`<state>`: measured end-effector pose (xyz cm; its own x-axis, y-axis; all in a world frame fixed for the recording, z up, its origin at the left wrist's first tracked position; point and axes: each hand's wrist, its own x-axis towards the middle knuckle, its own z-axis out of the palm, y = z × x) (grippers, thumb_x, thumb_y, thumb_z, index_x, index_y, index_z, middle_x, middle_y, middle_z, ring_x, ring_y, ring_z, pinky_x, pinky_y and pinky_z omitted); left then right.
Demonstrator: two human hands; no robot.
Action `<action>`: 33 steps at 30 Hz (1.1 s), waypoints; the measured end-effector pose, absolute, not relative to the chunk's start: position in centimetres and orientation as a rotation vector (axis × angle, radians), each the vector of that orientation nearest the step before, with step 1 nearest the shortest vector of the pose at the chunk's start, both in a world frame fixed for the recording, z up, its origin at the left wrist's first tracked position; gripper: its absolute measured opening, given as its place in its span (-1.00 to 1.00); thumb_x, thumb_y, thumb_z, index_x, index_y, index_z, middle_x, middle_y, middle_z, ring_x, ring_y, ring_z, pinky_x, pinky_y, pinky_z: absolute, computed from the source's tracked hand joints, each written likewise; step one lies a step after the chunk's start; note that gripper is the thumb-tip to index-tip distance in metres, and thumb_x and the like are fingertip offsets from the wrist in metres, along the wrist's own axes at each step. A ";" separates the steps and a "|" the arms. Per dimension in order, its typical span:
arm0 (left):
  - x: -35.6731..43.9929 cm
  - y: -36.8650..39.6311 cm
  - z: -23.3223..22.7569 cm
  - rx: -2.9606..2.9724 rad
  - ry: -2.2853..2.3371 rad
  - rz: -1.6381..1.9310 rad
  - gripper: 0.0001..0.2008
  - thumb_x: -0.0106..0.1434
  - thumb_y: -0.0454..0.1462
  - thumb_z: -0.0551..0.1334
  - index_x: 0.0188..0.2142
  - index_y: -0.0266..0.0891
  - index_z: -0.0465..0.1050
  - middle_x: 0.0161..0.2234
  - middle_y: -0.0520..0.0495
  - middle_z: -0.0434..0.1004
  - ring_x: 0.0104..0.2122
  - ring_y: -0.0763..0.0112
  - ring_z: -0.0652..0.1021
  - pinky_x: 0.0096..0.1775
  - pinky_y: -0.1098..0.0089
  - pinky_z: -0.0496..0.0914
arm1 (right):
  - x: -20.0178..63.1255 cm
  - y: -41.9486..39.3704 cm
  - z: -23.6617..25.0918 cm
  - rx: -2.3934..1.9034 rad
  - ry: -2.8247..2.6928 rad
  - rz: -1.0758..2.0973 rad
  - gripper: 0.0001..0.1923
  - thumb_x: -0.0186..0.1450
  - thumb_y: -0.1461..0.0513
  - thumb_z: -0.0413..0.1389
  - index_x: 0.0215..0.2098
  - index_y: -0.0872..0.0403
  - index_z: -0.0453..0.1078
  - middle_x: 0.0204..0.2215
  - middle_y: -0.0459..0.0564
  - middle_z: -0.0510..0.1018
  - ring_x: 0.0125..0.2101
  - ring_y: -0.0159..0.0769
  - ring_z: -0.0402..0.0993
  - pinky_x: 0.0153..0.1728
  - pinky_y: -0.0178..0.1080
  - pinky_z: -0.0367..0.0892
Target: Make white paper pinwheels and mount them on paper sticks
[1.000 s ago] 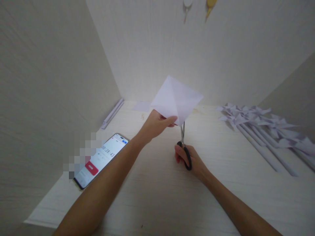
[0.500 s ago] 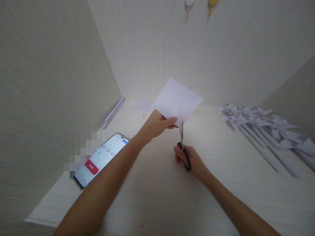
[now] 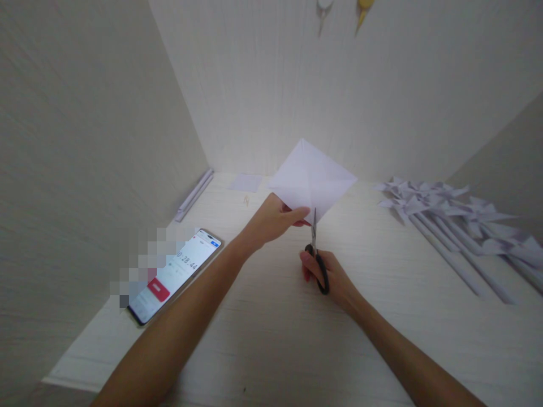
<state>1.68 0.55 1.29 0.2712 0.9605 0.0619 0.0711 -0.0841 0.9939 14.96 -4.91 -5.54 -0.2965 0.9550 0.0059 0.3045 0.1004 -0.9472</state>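
A square sheet of white paper (image 3: 316,175) with crossing crease lines is held up, one corner pointing down toward me. My left hand (image 3: 280,217) pinches it near that lower corner, thumb on top. In my right hand (image 3: 328,274) is a pair of scissors (image 3: 314,240) with black handles, its blades pointing away from me. The blades meet the paper at the lower corner, just right of my left fingertips. My right thumb and fingers are in the handle loops, partly hidden.
White paper pinwheels (image 3: 445,198) with rolled paper sticks (image 3: 449,254) lie at the right. A phone (image 3: 182,271) showing a running timer is at the left. Rolled paper tubes (image 3: 195,195), a small paper square (image 3: 246,182) and tiny tan bits (image 3: 246,200) lie toward the back wall.
My left hand and the paper have shifted slightly right and toward me, bringing the lower corner further between the scissor blades. My right hand has stayed nearly in place.
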 end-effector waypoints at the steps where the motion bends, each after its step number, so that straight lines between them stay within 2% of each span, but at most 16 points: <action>1: 1.6 0.6 1.3 1.437 1.012 1.017 -0.91 0.01 -0.40 0.18 -0.43 -0.41 0.38 -0.49 -0.07 0.50 -0.52 0.51 0.50 -0.43 0.48 0.43 | 15.0 -4.9 -5.6 -1.248 -1.695 1.214 -0.53 0.15 -0.05 -0.09 -0.73 0.10 0.18 -0.76 -0.15 0.19 -0.70 -0.47 0.11 -0.65 -0.36 0.04; 13: 1.5 0.5 1.5 1.417 1.003 1.002 -0.87 0.02 -0.41 0.17 -0.37 -0.41 0.39 -0.44 -0.09 0.52 -0.52 0.52 0.50 -0.42 0.48 0.43 | 14.9 -5.0 -5.4 -1.247 -1.697 1.222 -0.52 0.15 -0.05 -0.10 -0.73 0.10 0.18 -0.76 -0.15 0.19 -0.69 -0.48 0.10 -0.64 -0.36 0.03; 20: 1.5 0.6 1.4 1.424 1.010 1.004 -0.86 0.01 -0.40 0.18 -0.37 -0.41 0.40 -0.45 -0.10 0.52 -0.50 0.48 0.51 -0.39 0.42 0.44 | 14.9 -4.9 -5.5 -1.239 -1.706 1.208 -0.51 0.15 -0.06 -0.10 -0.74 0.10 0.17 -0.77 -0.15 0.19 -0.69 -0.47 0.11 -0.64 -0.36 0.04; 33: 1.5 0.6 1.4 1.427 0.995 1.001 -0.88 0.01 -0.40 0.19 -0.39 -0.41 0.39 -0.46 -0.09 0.51 -0.51 0.50 0.50 -0.41 0.47 0.43 | 14.9 -5.0 -5.7 -1.265 -1.715 1.209 -0.51 0.17 -0.06 -0.13 -0.73 0.09 0.14 -0.77 -0.16 0.19 -0.70 -0.47 0.10 -0.65 -0.35 0.02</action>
